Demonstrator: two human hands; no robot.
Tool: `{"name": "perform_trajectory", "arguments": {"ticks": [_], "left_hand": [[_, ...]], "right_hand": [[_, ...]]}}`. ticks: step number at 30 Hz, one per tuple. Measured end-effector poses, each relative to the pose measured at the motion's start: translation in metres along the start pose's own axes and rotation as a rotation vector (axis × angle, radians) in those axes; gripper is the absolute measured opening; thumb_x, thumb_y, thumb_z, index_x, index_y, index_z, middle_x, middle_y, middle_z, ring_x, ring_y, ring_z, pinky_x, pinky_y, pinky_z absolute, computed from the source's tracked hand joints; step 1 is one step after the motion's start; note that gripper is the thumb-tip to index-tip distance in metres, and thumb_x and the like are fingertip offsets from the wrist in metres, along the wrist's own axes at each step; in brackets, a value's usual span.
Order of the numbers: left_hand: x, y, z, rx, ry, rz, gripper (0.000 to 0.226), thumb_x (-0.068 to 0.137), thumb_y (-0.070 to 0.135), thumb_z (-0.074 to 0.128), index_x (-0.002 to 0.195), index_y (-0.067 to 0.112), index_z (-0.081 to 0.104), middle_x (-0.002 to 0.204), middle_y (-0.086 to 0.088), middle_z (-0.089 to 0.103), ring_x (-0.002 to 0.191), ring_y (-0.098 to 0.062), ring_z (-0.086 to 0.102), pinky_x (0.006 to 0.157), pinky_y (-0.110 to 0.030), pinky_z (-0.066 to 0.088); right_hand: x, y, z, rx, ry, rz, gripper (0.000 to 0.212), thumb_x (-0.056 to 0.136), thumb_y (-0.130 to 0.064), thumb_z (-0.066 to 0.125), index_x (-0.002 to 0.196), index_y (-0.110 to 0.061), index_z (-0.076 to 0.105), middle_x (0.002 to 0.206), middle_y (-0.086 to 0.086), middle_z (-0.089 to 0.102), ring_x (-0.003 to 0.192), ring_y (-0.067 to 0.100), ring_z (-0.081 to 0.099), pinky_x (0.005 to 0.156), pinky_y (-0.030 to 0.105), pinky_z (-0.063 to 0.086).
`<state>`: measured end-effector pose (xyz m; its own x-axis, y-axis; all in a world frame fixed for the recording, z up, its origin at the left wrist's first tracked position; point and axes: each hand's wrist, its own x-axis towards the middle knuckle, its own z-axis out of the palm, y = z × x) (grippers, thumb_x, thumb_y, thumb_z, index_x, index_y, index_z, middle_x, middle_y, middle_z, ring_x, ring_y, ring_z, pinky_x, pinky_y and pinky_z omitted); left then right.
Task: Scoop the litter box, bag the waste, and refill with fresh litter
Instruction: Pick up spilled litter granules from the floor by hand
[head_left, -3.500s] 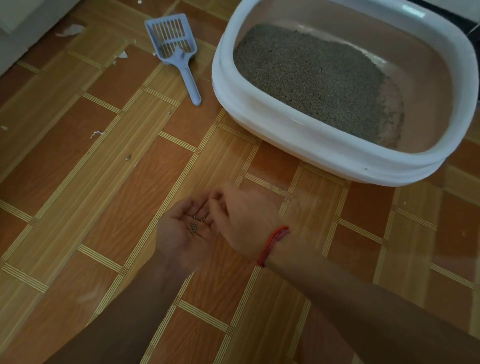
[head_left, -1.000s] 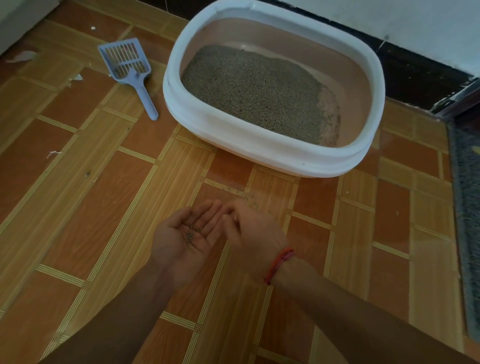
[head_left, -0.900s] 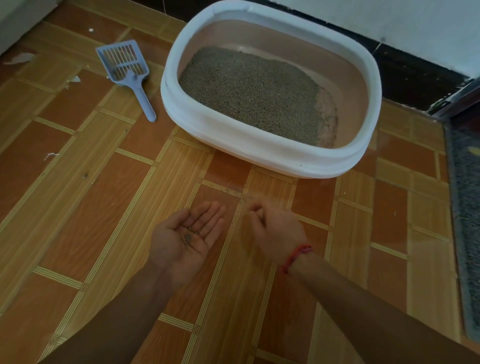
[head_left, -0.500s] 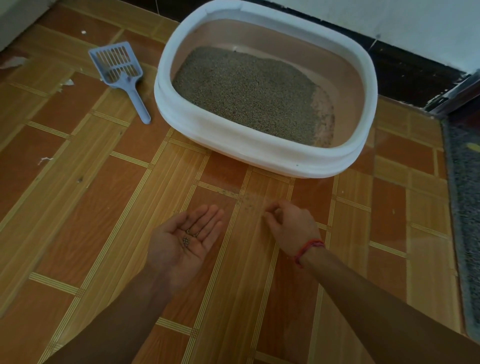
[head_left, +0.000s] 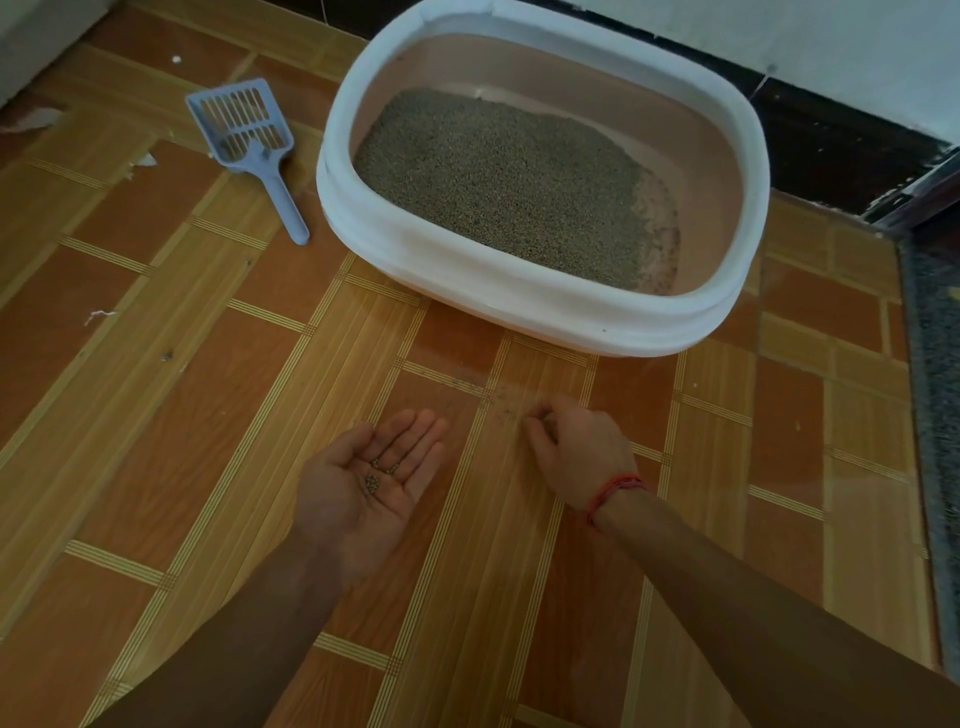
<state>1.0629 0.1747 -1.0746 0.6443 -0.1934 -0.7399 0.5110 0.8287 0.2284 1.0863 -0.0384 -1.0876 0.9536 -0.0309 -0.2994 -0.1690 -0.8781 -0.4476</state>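
Your litter box (head_left: 519, 299) has a smooth white plastic rim with a soft sheen, over a matt pinkish-beige plastic tub. The litter (head_left: 498, 176) inside is grey, grainy and dull; the grains (head_left: 373, 482) in your left hand (head_left: 358, 499) look alike. The slotted scoop (head_left: 244, 135) is matt blue-grey plastic. The floor (head_left: 156, 441) is smooth, wood-patterned, faintly glossy. Your bracelet (head_left: 615, 488) is red thread.

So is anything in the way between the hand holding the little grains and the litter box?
Nothing visible. Only bare floor lies between the left hand, grains on its open palm, and the litter box's near rim. The scoop lies off left; the right hand pinches at spilled bits off right.
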Motion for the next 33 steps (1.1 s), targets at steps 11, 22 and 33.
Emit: {"name": "perform_trajectory", "arguments": {"ticks": [11,22,33], "left_hand": [[0.003,0.003,-0.009,0.004,-0.010,0.002,0.044,0.102,0.022,0.036,0.093,-0.002,0.072,0.090,-0.014,0.073,0.085,-0.022,0.074,0.082,-0.032,0.060],[0.004,0.015,-0.014,-0.056,-0.021,-0.003,0.043,0.100,0.023,0.038,0.099,-0.005,0.071,0.108,-0.019,0.071,0.099,-0.028,0.072,0.088,-0.039,0.058],[0.002,0.026,-0.015,-0.088,0.023,0.018,0.039,0.102,0.019,0.037,0.111,-0.009,0.063,0.116,-0.024,0.069,0.106,-0.035,0.069,0.090,-0.051,0.053]], "right_hand": [[-0.028,-0.095,0.017,0.172,-0.061,-0.378,0.018,0.099,-0.032,0.038,0.102,-0.023,0.054,0.084,-0.006,0.068,0.071,0.013,0.063,0.065,0.037,0.053],[-0.017,-0.095,0.023,0.122,-0.020,-0.381,0.017,0.099,-0.030,0.043,0.104,-0.024,0.058,0.080,-0.006,0.067,0.070,0.013,0.062,0.063,0.034,0.052],[0.043,-0.056,0.022,-0.040,0.021,-0.134,0.016,0.098,-0.036,0.046,0.103,-0.030,0.060,0.088,-0.009,0.067,0.083,0.013,0.061,0.070,0.034,0.055]]}}
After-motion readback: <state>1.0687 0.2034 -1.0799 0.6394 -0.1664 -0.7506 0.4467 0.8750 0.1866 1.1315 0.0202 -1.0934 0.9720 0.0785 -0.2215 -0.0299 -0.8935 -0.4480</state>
